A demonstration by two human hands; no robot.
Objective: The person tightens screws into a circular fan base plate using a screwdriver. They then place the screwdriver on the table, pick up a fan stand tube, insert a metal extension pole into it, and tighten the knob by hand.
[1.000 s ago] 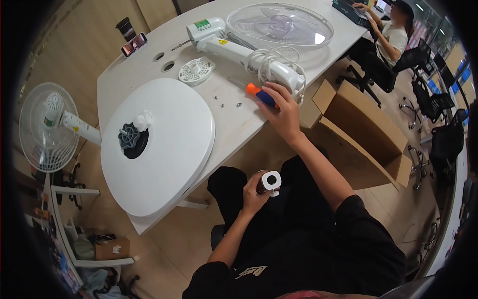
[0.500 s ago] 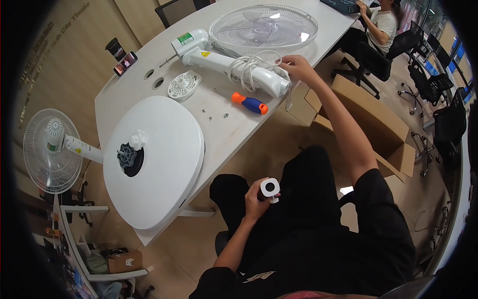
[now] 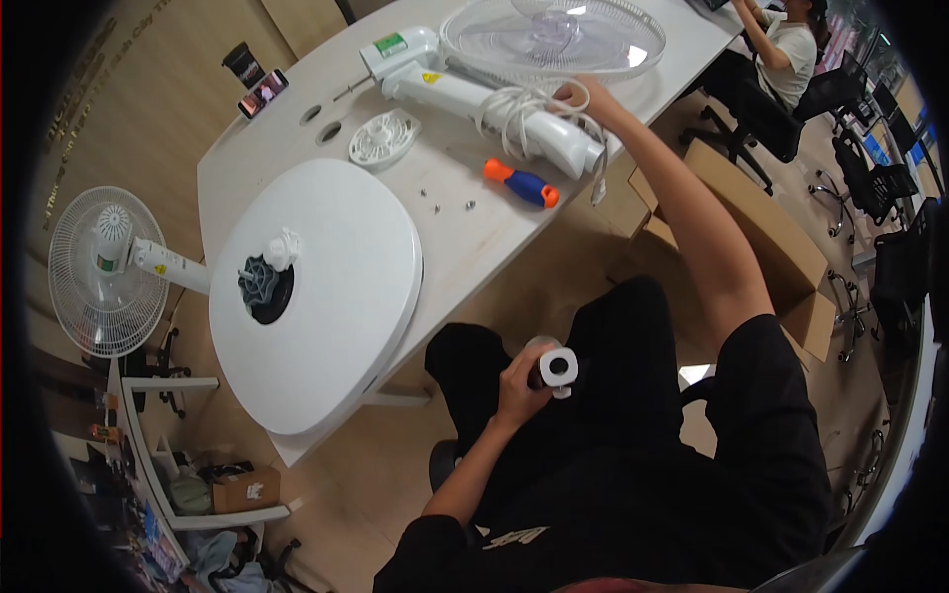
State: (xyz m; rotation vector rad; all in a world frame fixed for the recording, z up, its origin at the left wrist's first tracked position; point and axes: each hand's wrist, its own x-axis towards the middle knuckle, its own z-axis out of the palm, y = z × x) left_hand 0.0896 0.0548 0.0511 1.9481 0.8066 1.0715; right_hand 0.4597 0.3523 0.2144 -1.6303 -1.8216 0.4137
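My left hand [image 3: 521, 387] is wrapped round a fan pole, whose white collar [image 3: 559, 367] with a dark round opening faces up, with a small knob at its side. My right hand [image 3: 585, 96] reaches over the table to a coiled white power cord [image 3: 509, 116]; its fingertips are partly hidden behind the loops, so their grip is unclear. The cord is wound about the white fan body [image 3: 465, 99], which lies on its side with its motor housing [image 3: 400, 51] toward the far edge. An orange and blue screwdriver [image 3: 521, 184] lies in front of it.
A white round fan base [image 3: 336, 346] with a grey knob [image 3: 259, 283] covers the table's left end. Several small screws [image 3: 437, 209], a vented cover [image 3: 384, 138] and a fan grille [image 3: 554, 44] lie on the table [image 3: 455, 267]. An open carton [image 3: 761, 217] stands right. Another person [image 3: 786, 54] sits beyond.
The view has shifted, so the table's contents appear higher and farther right. My left hand still holds the pole, with its collar tilted slightly differently. My right hand stays by the cord.
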